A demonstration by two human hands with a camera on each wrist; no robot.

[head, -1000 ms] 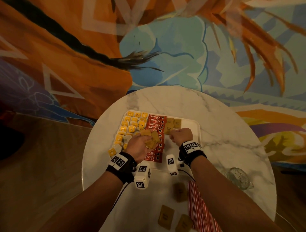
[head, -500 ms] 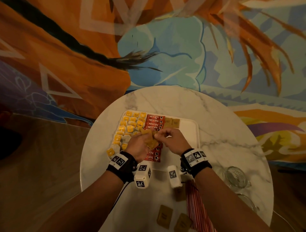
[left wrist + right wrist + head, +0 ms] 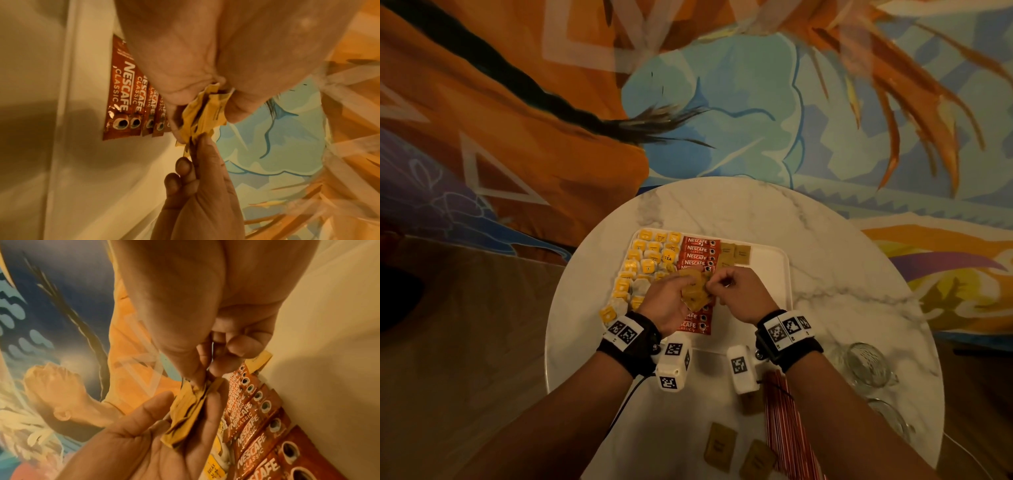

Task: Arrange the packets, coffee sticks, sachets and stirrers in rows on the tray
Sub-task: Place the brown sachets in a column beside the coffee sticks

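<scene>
- Your right hand (image 3: 736, 294) curls its fingers, and the thumb and forefinger pinch the near edge of one brown sachet at the top of the sachet bundle (image 3: 694, 290); in the right wrist view the fingertips (image 3: 200, 374) close on that edge.
- Your left hand (image 3: 666, 301) holds the sachet bundle fanned, thumb on one face and fingers curled behind the other; the left wrist view shows the bundle (image 3: 202, 116) gripped between thumb and fingers.
- Both hands hover together over the middle of the tray (image 3: 770, 274), just above the column of coffee sticks (image 3: 697, 255).
- The coffee sticks lie side by side in one red column down the tray, labels up; your hands cover the middle of the column.
- Left of that column, yellow tea packets (image 3: 650, 260) fill the tray's left part in rows; one packet at the near left corner overhangs the rim.
- Right of the column, placed sachets (image 3: 734, 255) lie flat at the far edge of the tray.
- The tray sits on a round marble table (image 3: 842, 274).
- Near you on the table lie three loose sachets (image 3: 720, 444) and, just right of them, a bundle of red-and-white stirrers (image 3: 786, 425).
- Two glass mugs (image 3: 866, 363) stand at the table's right edge.
</scene>
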